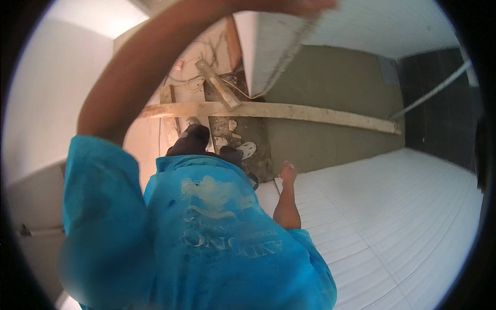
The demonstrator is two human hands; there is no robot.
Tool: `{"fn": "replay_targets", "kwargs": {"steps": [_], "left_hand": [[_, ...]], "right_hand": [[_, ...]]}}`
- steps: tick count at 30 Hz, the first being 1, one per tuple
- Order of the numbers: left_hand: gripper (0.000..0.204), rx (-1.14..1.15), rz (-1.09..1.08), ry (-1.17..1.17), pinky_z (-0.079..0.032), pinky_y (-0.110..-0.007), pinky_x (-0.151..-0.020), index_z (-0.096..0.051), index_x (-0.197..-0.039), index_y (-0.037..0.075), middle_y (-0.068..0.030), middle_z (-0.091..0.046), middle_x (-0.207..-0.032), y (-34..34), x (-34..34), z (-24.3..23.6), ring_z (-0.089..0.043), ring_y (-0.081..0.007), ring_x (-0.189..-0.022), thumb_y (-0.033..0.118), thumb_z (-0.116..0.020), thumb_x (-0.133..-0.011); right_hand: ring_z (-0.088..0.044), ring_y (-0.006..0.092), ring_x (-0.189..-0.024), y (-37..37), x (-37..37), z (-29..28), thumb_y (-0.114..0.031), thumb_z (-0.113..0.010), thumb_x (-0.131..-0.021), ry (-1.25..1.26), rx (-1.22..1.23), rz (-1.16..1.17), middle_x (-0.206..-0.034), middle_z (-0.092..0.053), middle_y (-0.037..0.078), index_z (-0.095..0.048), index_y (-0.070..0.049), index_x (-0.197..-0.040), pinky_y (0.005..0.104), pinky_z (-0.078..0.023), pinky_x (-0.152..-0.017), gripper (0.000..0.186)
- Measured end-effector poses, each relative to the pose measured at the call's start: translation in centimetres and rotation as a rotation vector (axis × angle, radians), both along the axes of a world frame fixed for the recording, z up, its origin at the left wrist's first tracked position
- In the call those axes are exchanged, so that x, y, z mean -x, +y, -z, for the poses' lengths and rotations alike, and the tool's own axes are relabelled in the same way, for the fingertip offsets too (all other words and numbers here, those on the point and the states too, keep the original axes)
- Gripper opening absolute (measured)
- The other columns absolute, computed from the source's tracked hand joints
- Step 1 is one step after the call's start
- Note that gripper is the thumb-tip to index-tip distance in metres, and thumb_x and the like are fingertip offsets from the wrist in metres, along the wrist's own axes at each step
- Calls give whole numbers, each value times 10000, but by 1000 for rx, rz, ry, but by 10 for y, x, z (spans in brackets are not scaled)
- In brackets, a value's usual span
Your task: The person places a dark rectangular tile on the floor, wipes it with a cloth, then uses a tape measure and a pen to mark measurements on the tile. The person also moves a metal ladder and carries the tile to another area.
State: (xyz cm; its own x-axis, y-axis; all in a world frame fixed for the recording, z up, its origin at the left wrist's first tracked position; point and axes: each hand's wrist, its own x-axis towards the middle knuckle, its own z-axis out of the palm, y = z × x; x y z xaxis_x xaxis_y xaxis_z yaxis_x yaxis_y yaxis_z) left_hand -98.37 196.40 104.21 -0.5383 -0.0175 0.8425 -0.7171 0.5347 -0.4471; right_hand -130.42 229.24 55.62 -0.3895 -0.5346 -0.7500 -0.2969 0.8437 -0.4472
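My left arm reaches up across the top of the view, with my left hand (315,6) at or near the edge of a pale wall panel (274,36); its fingers are blurred. My right hand (287,171) hangs low at my side beside the white tiled wall (361,206), fingers curled, and whether they hold anything is too small to tell. Below me a long wooden board (330,116) lies across the grey-green floor (330,77), with a shorter dirty wooden piece (217,82) resting over it.
My shoes (247,149) stand among broken white fragments (232,124) on dark rubble. A pale cord (240,90) and loose wires lie near another plank (169,132). A dark tiled surface (429,129) is at the far right, crossed by a light pole (434,90).
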Motion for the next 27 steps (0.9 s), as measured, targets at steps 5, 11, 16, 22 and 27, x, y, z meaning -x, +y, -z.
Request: {"fn": "replay_targets", "kwargs": {"steps": [5,11,16,22,27], "left_hand": [[188,-223,435,165,-471,-403,-909,-651,-945,177,-15,-629,-1055,58,-12,41,-600,-243,-1012,234,-715,-778],[182,-1244,184,112,-495,-366,-827,-614,-977,169,-32,-625,-925,209,-182,173,-618,-188,-939,204,-640,-801],[313,-2025,-455,131,-466,-435,-941,-611,-1168,141,-89,-647,-1147,294,-353,226,-591,-300,-1111,211,-613,-863],[289,-1801,-756,703,-491,-417,-891,-653,-1139,114,-115,-673,-1103,374,-500,246,-636,-303,-1023,277,-631,-900],[229,-1619,-977,1035,-512,-372,-833,-695,-1033,67,-129,-701,-1006,404,-548,263,-674,-261,-951,250,-659,-900]], "right_hand": [[-532,190,-565,-59,-30,32,-387,-582,-916,126,186,-443,-645,-531,65,-576,2,-775,380,-449,-527,413],[-509,192,-505,-100,-148,-10,-406,-572,-923,145,307,-470,-599,-502,71,-553,-13,-731,376,-424,-494,437],[-547,211,-506,-87,-203,-36,-388,-573,-922,143,51,-402,-602,-516,96,-564,-19,-751,389,-464,-474,407],[-575,215,-498,-98,-227,25,-370,-561,-925,266,149,-903,-600,-557,103,-594,-32,-792,368,-483,-454,364],[-564,193,-477,-162,-318,-4,-340,-558,-929,296,265,-1141,-567,-551,99,-578,-39,-779,359,-446,-435,337]]}}
